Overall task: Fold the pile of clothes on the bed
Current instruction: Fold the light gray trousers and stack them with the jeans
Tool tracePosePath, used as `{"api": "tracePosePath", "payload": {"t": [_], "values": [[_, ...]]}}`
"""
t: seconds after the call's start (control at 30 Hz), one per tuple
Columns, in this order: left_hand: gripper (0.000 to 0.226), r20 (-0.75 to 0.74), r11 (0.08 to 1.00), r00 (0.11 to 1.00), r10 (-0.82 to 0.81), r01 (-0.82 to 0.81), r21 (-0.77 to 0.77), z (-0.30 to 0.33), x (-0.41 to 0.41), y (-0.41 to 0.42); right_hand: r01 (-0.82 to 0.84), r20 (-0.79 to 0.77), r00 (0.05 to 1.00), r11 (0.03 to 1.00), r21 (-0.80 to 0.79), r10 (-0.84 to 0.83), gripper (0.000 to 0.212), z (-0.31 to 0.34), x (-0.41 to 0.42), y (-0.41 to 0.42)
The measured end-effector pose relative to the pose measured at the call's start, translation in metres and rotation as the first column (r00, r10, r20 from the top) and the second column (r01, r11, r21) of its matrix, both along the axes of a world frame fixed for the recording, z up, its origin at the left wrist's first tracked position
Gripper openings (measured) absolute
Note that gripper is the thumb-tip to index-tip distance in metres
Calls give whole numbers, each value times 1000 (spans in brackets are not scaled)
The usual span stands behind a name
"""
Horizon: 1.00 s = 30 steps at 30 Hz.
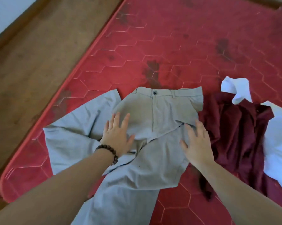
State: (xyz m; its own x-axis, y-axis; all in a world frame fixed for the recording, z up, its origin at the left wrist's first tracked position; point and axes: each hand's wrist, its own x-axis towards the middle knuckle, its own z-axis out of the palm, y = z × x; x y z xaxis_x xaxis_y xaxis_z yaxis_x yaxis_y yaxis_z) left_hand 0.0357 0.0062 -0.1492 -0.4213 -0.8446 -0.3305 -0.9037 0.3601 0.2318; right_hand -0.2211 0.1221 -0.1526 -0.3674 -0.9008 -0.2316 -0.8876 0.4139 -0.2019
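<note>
Beige trousers [154, 111] lie spread on the red mattress [169, 46], waistband and button facing away from me, one leg bent out to the left and the other running toward me. My left hand [117, 135], with a bead bracelet on its wrist, presses flat on the seat of the trousers with straight fingers. My right hand [197, 143] lies flat on the right side of the trousers near their edge, fingers spread. A dark red garment [239, 135] lies crumpled just right of the trousers, with white clothes [278, 143] beyond it.
A second white piece [236, 88] sits behind the dark red garment. The mattress edge runs diagonally on the left, with a wooden bed frame [39, 54] beyond it. The far part of the mattress holds no clothes.
</note>
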Motion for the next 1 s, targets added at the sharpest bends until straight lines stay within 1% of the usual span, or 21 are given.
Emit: {"api": "tracePosePath", "payload": {"t": [0.03, 0.1, 0.17, 0.27, 0.3, 0.37, 0.43, 0.5, 0.57, 0.6, 0.67, 0.73, 0.8, 0.9, 0.93, 1.0], "values": [[78, -5, 1000, 1000, -17, 17, -9, -5, -9, -18, -30, -38, 999, 1000, -6, 30, 55, -1, -7, -21], [81, -1, 998, 998, -65, 65, -19, -14, -27, -54, -62, -76, 995, 998, 31, 65, 60, -3, -21, -60], [83, 4, 994, 994, -108, 108, -33, -27, -45, -87, -46, -86, 995, 996, 81, 53, 63, -5, -33, -95], [85, -53, 989, 988, -147, 146, -27, -48, -70, -130, -90, -101, 989, 982, 165, 108, 64, -11, -48, -137], [86, -52, 985, 983, -174, 173, -20, -56, -79, -141, -113, -103, 985, 974, 198, 135, 66, -14, -55, -149], [86, -1, 968, 969, -247, 247, -34, -75, -93, -153, -134, -118, 978, 955, 265, 170, 73, -19, -69, -170], [84, 34, 943, 953, -301, 303, -140, -94, -100, -154, -160, -152, 962, 916, 368, 229, 81, -33, -80, -185], [77, 5, 901, 947, -320, 306, -306, -106, -99, -148, -186, -124, 957, 884, 429, 261, 84, -51, -84, -186], [68, -67, 868, 939, -336, 281, -409, -111, -97, -144, -198, -112, 961, 909, 366, 255, 84, -63, -84, -183], [64, -89, 859, 935, -344, 275, -432, -111, -97, -144, -209, -135, 956, 928, 310, 260, 84, -63, -84, -182], [58, -82, 850, 932, -354, 283, -445, -108, -98, -144, -232, -214, 934, 943, 240, 285, 83, -59, -81, -182], [51, -71, 871, 937, -343, 289, -398, -101, -103, -142, -208, -246, 933, 952, 226, 263, 75, -53, -73, -182], [41, -55, 894, 943, -328, 291, -340, -92, -105, -134, -182, -244, 942, 962, 202, 230, 55, -49, -59, -174], [31, 9, 904, 940, -341, 331, -270, -80, -93, -112, -246, -280, 918, 958, 150, 280, 24, -39, -36, -141], [30, 20, 907, 938, -345, 339, -248, -75, -85, -101, -277, -295, 903, 949, 153, 311, 18, -31, -31, -129], [33, 26, 926, 942, -335, 334, -173, -58, -63, -77, -330, -312, 872, 924, 193, 377, 18, -10, -22, -103]]}}
